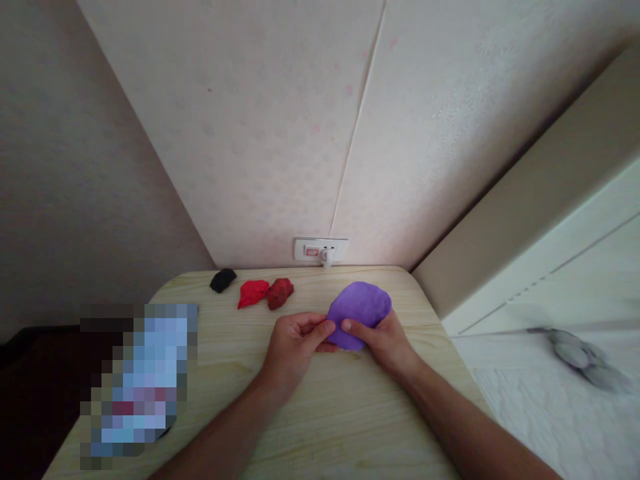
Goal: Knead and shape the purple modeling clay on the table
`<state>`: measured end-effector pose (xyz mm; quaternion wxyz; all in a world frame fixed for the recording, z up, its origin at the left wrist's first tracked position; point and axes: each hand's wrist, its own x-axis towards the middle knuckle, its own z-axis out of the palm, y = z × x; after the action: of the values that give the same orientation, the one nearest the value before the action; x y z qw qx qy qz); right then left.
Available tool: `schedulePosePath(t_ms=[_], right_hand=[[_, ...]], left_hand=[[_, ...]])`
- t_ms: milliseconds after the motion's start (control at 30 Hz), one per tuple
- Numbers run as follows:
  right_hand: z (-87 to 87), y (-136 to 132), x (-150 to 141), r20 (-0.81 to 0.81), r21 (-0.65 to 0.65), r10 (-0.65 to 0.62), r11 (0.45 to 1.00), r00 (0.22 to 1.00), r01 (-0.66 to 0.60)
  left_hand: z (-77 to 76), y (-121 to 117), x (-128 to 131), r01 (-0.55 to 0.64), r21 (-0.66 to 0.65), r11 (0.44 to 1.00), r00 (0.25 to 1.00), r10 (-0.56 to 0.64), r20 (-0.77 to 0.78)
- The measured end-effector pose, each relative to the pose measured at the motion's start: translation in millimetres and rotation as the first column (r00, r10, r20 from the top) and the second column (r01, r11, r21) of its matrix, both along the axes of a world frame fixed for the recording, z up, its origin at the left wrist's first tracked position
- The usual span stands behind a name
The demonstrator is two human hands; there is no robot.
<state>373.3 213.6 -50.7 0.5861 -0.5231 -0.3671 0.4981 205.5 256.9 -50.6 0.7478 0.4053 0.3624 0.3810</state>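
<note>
A flat, roundish sheet of purple modelling clay [361, 308] is held up over the wooden table between both hands. My left hand [297, 343] pinches its left edge between thumb and fingers. On the lower right side, my right hand [385, 340] grips the sheet, with the thumb pressed on the near face and the other fingers hidden behind it. Beyond my left hand lie a bright red lump of clay [253, 293] and a dark red lump [281, 294], side by side. Farther left sits a black lump [223, 280].
The pale wooden table [310, 427] meets the wall at its back edge. A wall socket [321, 250] with a plug and cable is just above it. On the left of the table is a pixelated, bluish object [145, 380]. A white quilted surface [530, 407] lies to the right.
</note>
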Motion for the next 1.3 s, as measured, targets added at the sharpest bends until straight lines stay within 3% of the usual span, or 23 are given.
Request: schedulePosePath(t_ms=[233,533,667,967,1300], right_hand=[[-0.7,-1,-2,-0.011,0.000,0.068,0.998,0.998,-0.068],[1.5,0,0,0.034,0.050,0.061,0.997,0.998,-0.063],[-1.0,-1,1,0.014,0.033,0.114,0.993,0.993,-0.115],[-1.7,0,3,0.079,-0.016,0.160,0.987,0.984,-0.160],[-0.6,0,4,0.043,0.080,0.140,0.987,0.989,-0.143]], left_hand=[[-3.3,1,1,0.072,0.079,0.994,0.997,-0.070,-0.028],[-2.9,2,1,0.010,0.087,0.996,0.999,-0.007,-0.032],[-6.1,2,1,0.025,0.133,0.991,0.998,-0.017,-0.063],[-6.2,0,2,-0.016,0.102,0.995,0.997,0.024,-0.072],[-11.5,0,0,0.006,0.126,0.992,0.996,0.005,-0.087]])
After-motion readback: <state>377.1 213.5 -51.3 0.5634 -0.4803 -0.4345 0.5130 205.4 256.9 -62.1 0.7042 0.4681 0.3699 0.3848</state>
